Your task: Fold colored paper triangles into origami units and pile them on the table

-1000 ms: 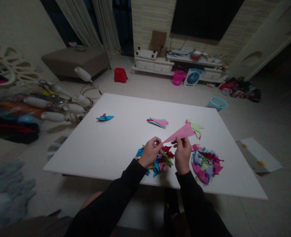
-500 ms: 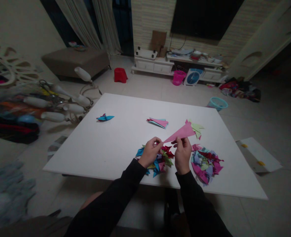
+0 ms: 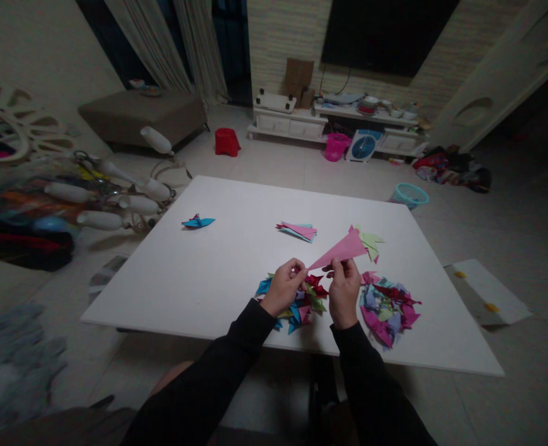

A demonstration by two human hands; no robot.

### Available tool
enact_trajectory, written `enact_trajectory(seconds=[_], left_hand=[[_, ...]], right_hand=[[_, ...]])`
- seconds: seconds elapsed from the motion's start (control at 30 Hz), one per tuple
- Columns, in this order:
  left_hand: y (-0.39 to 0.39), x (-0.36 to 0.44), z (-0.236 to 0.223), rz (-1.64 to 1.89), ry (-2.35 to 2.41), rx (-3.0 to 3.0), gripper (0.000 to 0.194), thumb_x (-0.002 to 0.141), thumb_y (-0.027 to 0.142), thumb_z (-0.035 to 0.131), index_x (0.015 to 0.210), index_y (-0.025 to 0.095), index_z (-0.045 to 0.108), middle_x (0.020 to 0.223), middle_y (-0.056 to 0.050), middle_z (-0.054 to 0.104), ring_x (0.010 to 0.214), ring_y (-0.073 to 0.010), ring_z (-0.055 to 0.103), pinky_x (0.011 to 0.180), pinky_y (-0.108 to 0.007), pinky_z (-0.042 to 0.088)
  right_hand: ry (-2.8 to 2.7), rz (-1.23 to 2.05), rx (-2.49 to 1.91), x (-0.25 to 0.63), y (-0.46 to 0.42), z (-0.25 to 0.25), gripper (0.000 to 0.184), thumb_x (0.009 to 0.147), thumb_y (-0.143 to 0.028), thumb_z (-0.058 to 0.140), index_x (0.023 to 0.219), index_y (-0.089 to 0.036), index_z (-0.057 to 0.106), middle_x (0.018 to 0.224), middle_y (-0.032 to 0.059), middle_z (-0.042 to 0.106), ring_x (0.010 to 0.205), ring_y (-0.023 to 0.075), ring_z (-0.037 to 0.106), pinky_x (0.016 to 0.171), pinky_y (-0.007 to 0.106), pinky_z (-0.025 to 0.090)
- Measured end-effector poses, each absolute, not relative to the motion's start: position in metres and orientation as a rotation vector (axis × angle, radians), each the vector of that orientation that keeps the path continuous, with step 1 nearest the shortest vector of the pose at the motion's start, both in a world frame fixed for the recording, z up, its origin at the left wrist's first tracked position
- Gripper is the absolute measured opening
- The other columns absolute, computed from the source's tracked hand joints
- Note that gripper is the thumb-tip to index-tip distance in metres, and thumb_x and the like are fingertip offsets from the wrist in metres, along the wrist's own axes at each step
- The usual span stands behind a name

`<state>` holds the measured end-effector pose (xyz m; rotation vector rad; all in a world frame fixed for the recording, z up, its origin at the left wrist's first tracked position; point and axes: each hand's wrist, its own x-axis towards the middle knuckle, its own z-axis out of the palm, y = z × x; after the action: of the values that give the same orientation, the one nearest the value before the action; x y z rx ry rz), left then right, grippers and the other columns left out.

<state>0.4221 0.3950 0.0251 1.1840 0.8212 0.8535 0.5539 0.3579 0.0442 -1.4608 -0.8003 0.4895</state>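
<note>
A pink folded paper (image 3: 342, 250), long and tapering to a point at its left, is held above the white table (image 3: 199, 266). My left hand (image 3: 283, 286) pinches its narrow tip. At its lower edge, near the wide end, my right hand (image 3: 343, 291) grips it between thumb and fingers. Under my left hand lies a pile of colourful folded paper pieces (image 3: 297, 313), partly hidden. A second pile of folded paper pieces (image 3: 390, 313) lies right of my right hand. Light green folded paper (image 3: 371, 241) shows behind the pink paper's wide end.
A small stack of pink and pale blue folded papers (image 3: 298, 231) lies farther back on the table. Toward the left is a blue folded paper piece (image 3: 198, 222). A lamp with white shades (image 3: 137, 204) stands beside the left edge; a teal basket (image 3: 410, 194) sits beyond the right.
</note>
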Motion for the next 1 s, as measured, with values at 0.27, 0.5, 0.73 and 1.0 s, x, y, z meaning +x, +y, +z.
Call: enact_trajectory(seconds=[0.27, 0.5, 0.73, 1.0], left_hand=[[0.3946, 0.4224, 0.0288, 0.854, 0.813, 1.16, 0.03, 0.084, 0.046, 0.065, 0.084, 0.018, 0.053, 0.057, 0.004, 0.057, 0.051, -0.0108, 0.056, 0.052, -0.02, 0.04], [0.3945, 0.4236, 0.0292, 0.855, 0.821, 1.175, 0.029, 0.084, 0.044, 0.064, 0.084, 0.017, 0.053, 0.056, 0.003, 0.057, 0.049, -0.0104, 0.055, 0.051, -0.02, 0.039], [0.3943, 0.4232, 0.0303, 0.855, 0.831, 1.182, 0.027, 0.085, 0.042, 0.063, 0.084, 0.017, 0.053, 0.056, 0.003, 0.058, 0.051, -0.0106, 0.056, 0.052, -0.02, 0.039], [0.3941, 0.423, 0.031, 0.854, 0.818, 1.163, 0.028, 0.084, 0.044, 0.065, 0.083, 0.018, 0.053, 0.056, 0.002, 0.058, 0.051, -0.011, 0.056, 0.052, -0.02, 0.04]], right_hand=[[-0.793, 0.501, -1.458, 0.5542, 0.3581, 0.0422, 0.028, 0.091, -0.045, 0.056, 0.079, -0.02, 0.055, 0.069, -0.0017, 0.059, 0.063, 0.0145, 0.057, 0.061, 0.028, 0.042], [-0.8, 0.503, -1.451, 0.5541, 0.3582, 0.0412, 0.026, 0.09, -0.043, 0.058, 0.077, -0.02, 0.054, 0.067, -0.0022, 0.059, 0.062, 0.0138, 0.055, 0.061, 0.028, 0.04], [-0.8, 0.51, -1.461, 0.5536, 0.3579, 0.0426, 0.03, 0.092, -0.046, 0.056, 0.077, -0.02, 0.055, 0.067, -0.0021, 0.06, 0.062, 0.0141, 0.056, 0.061, 0.028, 0.041], [-0.808, 0.511, -1.46, 0.5535, 0.3575, 0.0426, 0.029, 0.092, -0.045, 0.056, 0.077, -0.02, 0.055, 0.067, -0.0027, 0.06, 0.061, 0.0138, 0.056, 0.061, 0.027, 0.041]])
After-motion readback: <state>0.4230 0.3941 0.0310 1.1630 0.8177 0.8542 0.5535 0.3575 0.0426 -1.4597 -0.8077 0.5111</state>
